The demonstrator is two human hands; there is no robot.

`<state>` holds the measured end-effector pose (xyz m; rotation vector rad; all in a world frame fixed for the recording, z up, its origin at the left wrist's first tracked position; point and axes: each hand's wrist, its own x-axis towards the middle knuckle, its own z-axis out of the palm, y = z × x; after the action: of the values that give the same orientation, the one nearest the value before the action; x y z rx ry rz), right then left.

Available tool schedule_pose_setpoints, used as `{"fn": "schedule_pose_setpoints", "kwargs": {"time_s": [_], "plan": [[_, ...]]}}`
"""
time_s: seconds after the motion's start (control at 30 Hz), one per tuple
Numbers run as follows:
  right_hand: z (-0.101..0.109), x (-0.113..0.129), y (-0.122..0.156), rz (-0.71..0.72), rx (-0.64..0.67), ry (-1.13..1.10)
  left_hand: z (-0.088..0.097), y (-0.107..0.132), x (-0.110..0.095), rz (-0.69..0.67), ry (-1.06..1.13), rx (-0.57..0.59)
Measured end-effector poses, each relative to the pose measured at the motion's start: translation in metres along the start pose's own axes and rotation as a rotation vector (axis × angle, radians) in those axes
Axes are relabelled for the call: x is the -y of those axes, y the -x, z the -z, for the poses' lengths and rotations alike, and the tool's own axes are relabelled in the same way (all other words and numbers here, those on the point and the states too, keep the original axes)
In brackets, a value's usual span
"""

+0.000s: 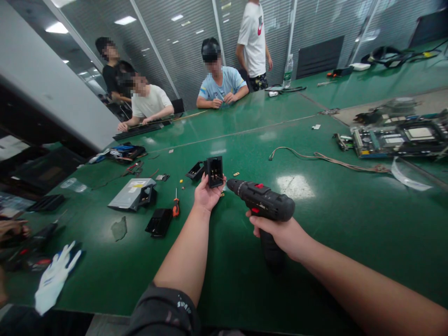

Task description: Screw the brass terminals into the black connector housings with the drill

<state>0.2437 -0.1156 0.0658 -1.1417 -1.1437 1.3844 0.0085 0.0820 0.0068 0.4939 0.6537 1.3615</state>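
Black plastic housing (214, 163), held upright at 12 o'clock above the left hand (206, 195), hand closed and pinching its lower end, gold-coloured contacts (215, 173) showing inside its open face. Cordless drill (262, 200), black with red buttons, clenched by the right hand (277, 234), fingers curled shut around the pistol grip (271, 247). Long axis of the drill nearly level, chuck (233, 185) aimed at roughly 9 o'clock, stopping just short of the housing's right side, much closer to the left hand than to the right. On the green workbench (353, 233), reckoned from the left hand: orange-handled screwdriver (176, 205) at 9 o'clock, smaller black housing (195, 171) at 11 o'clock, tiny gold pieces (236, 173) just beside the chuck, printed circuit board (395, 140) well off toward 2 o'clock.
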Motion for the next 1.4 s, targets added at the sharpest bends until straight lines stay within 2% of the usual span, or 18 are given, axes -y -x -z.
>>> {"fn": "schedule_pose_setpoints", "kwargs": {"time_s": [0.13, 0.57, 0.87, 1.1, 1.4], "plan": [[0.0, 0.002, -0.001, -0.059, -0.007, -0.045, 0.0, 0.0, 0.001, 0.007, -0.021, 0.002], [0.0, 0.011, -0.001, -0.072, 0.022, 0.012, 0.002, -0.003, 0.003, 0.014, -0.01, 0.021], [-0.003, -0.013, 0.002, 0.166, -0.032, 0.267, 0.005, -0.007, 0.002, 0.075, 0.005, -0.065], [-0.002, -0.015, 0.002, 0.212, -0.042, 0.262, 0.006, -0.007, 0.003, 0.11, -0.017, -0.07], [0.001, -0.009, 0.003, 0.158, -0.085, 0.304, 0.004, -0.006, 0.003, 0.092, 0.023, -0.099]]}}
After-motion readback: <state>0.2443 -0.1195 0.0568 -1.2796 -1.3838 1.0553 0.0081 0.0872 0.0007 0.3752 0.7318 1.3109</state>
